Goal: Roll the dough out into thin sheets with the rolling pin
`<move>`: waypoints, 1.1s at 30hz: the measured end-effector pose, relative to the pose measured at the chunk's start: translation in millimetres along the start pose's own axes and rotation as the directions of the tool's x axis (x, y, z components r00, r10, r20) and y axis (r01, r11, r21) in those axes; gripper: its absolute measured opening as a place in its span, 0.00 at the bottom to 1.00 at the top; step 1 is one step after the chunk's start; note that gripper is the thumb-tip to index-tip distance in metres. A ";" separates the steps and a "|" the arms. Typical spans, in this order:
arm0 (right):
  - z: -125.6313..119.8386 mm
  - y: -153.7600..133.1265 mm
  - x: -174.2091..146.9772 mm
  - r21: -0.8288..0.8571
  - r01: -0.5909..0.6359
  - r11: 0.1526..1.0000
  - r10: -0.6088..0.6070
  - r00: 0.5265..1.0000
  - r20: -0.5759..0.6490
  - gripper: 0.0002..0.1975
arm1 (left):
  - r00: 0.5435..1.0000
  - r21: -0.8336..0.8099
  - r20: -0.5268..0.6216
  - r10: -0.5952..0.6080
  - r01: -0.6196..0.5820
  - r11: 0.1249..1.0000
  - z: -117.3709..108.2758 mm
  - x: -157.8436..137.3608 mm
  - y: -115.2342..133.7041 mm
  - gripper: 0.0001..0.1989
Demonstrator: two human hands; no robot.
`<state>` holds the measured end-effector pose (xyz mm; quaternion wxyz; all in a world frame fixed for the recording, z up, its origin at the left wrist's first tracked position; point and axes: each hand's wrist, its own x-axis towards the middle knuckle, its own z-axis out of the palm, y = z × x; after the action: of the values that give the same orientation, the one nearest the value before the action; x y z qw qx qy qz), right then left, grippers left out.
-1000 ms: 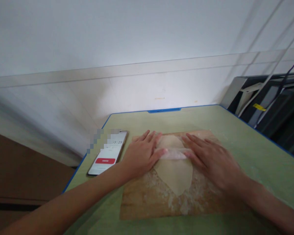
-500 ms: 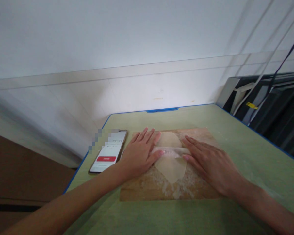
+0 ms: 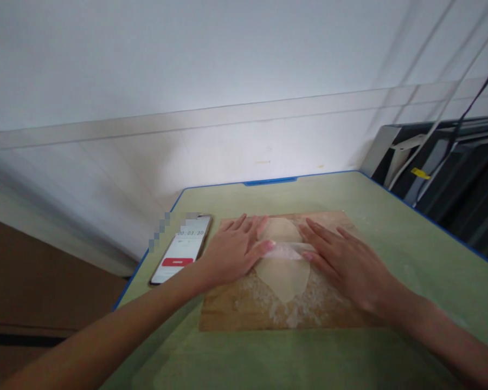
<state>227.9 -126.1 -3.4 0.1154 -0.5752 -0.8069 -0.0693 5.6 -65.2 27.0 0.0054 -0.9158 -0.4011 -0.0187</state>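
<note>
A pale rolling pin [image 3: 285, 251] lies crosswise over a thin, flattened sheet of dough [image 3: 283, 279], which shows on both sides of it. My left hand [image 3: 232, 252] rests flat on the pin's left end, fingers stretched out and thumb along the near side. Over the right end lies my right hand [image 3: 344, 262], its fingers also extended and pointing forward. Both palms hide the pin's ends. Underneath is a wooden board [image 3: 223, 314] dusted with white flour [image 3: 293, 314], mostly in front of the dough.
The board lies on a green table [image 3: 309, 195] with a blue edge. Left of it is a phone [image 3: 183, 246] with a running timer, close to my left forearm. A white wall [image 3: 228, 151] stands behind. Dark panels [image 3: 463, 184] and cables lean at the right.
My hands and the rolling pin have shifted only slightly on the dough. The timer on the phone has moved on by a second.
</note>
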 end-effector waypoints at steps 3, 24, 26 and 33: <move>4.1 9.2 18.0 -0.016 -0.022 1.000 0.023 0.997 0.077 0.27 | 0.999 -0.009 -0.008 -0.052 0.052 0.999 4.0 15.8 -6.3 0.29; 3.2 -6.9 -6.8 -0.050 0.000 0.999 -0.006 0.994 -0.112 0.25 | 0.998 0.025 -0.061 -0.021 0.023 0.999 2.3 -2.4 5.7 0.28; 1.6 -9.9 -12.2 -0.035 0.023 0.999 -0.027 0.991 -0.130 0.25 | 0.998 0.014 -0.069 0.005 -0.004 1.000 1.1 -8.9 8.5 0.28; -1.0 -3.0 18.3 -0.055 -0.034 0.998 0.032 0.999 -0.033 0.24 | 0.998 -0.007 -0.015 -0.057 0.057 0.998 5.8 23.7 -5.1 0.28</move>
<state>219.4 -110.7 2.5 0.1135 -0.5902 -0.7930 -0.0991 18.2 -44.2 22.1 0.0051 -0.9039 -0.4268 -0.0269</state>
